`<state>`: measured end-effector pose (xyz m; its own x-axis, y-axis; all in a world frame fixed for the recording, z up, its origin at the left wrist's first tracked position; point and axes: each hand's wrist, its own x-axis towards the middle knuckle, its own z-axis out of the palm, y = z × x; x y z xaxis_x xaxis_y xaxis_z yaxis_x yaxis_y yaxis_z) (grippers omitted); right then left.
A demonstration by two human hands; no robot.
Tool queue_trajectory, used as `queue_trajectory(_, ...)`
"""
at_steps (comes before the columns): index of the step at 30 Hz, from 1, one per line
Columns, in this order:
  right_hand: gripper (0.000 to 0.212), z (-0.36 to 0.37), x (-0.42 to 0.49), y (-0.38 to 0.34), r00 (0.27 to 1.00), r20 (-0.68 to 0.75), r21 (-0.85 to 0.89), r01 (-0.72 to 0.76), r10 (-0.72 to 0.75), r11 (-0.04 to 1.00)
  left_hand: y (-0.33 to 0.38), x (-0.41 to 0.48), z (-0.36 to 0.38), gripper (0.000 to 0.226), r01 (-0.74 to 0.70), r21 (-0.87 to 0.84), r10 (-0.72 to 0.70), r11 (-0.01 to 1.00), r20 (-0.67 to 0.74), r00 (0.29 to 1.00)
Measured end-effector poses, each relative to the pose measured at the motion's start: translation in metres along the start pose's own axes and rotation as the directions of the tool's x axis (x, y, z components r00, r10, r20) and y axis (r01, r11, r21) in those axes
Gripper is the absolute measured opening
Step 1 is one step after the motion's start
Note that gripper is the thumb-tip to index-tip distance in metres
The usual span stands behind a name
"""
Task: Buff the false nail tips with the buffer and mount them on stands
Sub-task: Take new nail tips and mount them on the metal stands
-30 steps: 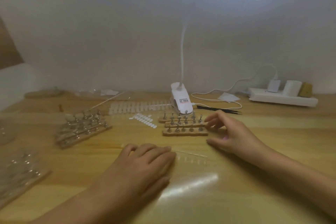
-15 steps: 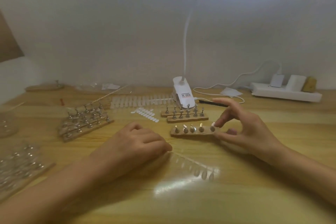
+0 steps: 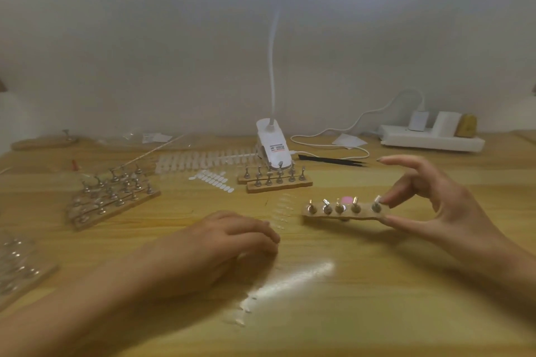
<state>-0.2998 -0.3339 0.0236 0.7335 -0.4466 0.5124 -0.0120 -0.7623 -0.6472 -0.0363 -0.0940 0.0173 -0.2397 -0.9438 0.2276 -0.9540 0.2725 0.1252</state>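
Stand strip with five pegs was pinched at its right end by my right hand, mid-table; my left hand lay curled on clear nail tips, grip unclear.

Single head-worn wide-angle view, faces forward and slightly down across wooden table toward white wall; left hand and right hand close in foreground.

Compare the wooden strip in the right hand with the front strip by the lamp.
The held strip is pinched by the right hand; the front strip lies untouched. The held strip is alone; the front strip abuts a second strip. Both are wooden with metal pegs.
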Motion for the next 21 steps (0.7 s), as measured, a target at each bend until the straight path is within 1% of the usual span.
queue_trajectory(1, 0.078, -0.001, -0.001, -0.001, 1.000, 0.002, -0.002, -0.002, 0.002, 1.000, -0.004, 0.004, 0.000, 0.034, 0.011, -0.090, -0.012, 0.996, -0.011, 1.000)
queue_trajectory(2, 0.078, -0.002, -0.001, -0.001, 1.000, 0.000, -0.001, -0.004, 0.004, 1.000, -0.007, 0.010, 0.001, 0.031, 0.005, -0.140, -0.007, 0.990, -0.014, 1.000)
queue_trajectory(4, 0.078, -0.004, -0.002, -0.002, 1.000, -0.012, 0.003, -0.012, 0.012, 1.000, -0.011, 0.023, 0.004, 0.027, 0.004, -0.182, -0.002, 0.983, 0.012, 1.000)
queue_trajectory(6, 0.078, -0.008, -0.001, -0.002, 0.999, -0.027, 0.011, -0.027, 0.027, 1.000, -0.015, 0.036, 0.009, 0.033, -0.034, -0.146, 0.032, 0.989, -0.015, 0.999)
queue_trajectory(7, 0.078, -0.009, -0.002, -0.003, 0.999, -0.030, 0.024, -0.035, 0.036, 0.999, -0.018, 0.042, 0.010, 0.036, -0.036, -0.158, 0.030, 0.987, -0.044, 0.999)
queue_trajectory(8, 0.079, -0.010, -0.003, -0.004, 0.999, -0.031, 0.037, -0.042, 0.043, 0.998, -0.021, 0.046, 0.009, 0.036, -0.034, -0.132, 0.026, 0.991, -0.057, 0.998)
queue_trajectory(10, 0.080, -0.012, -0.005, -0.005, 0.998, -0.022, 0.053, -0.053, 0.054, 0.997, -0.027, 0.054, 0.005, 0.023, -0.026, -0.067, 0.022, 0.997, -0.067, 0.998)
queue_trajectory(12, 0.076, -0.011, -0.010, -0.005, 0.998, 0.007, 0.063, -0.055, 0.055, 0.996, -0.030, 0.054, 0.003, 0.023, -0.028, -0.065, 0.022, 0.997, -0.097, 0.995)
queue_trajectory(14, 0.074, -0.008, -0.016, -0.007, 0.997, 0.056, 0.059, -0.065, 0.062, 0.996, -0.031, 0.051, 0.005, 0.023, 0.013, -0.048, -0.021, 0.999, -0.155, 0.988)
queue_trajectory(16, 0.076, -0.005, -0.022, -0.010, 0.991, 0.114, 0.042, -0.078, 0.073, 0.996, -0.030, 0.044, 0.005, 0.025, 0.111, -0.051, -0.119, 0.992, -0.206, 0.971)
queue_trajectory(18, 0.070, 0.000, -0.026, -0.011, 0.986, 0.159, 0.024, -0.062, 0.057, 0.998, -0.033, 0.033, 0.002, 0.027, 0.204, -0.058, -0.212, 0.977, -0.262, 0.941)
queue_trajectory(19, 0.070, 0.003, -0.027, -0.012, 0.982, 0.178, 0.000, -0.059, 0.058, 0.998, -0.034, 0.026, 0.000, 0.026, 0.247, -0.074, -0.257, 0.966, -0.288, 0.922)
queue_trajectory(21, 0.077, 0.010, -0.027, -0.018, 0.969, 0.230, -0.057, -0.079, 0.090, 0.995, -0.032, 0.015, -0.003, 0.021, 0.301, -0.152, -0.335, 0.942, -0.335, 0.880)
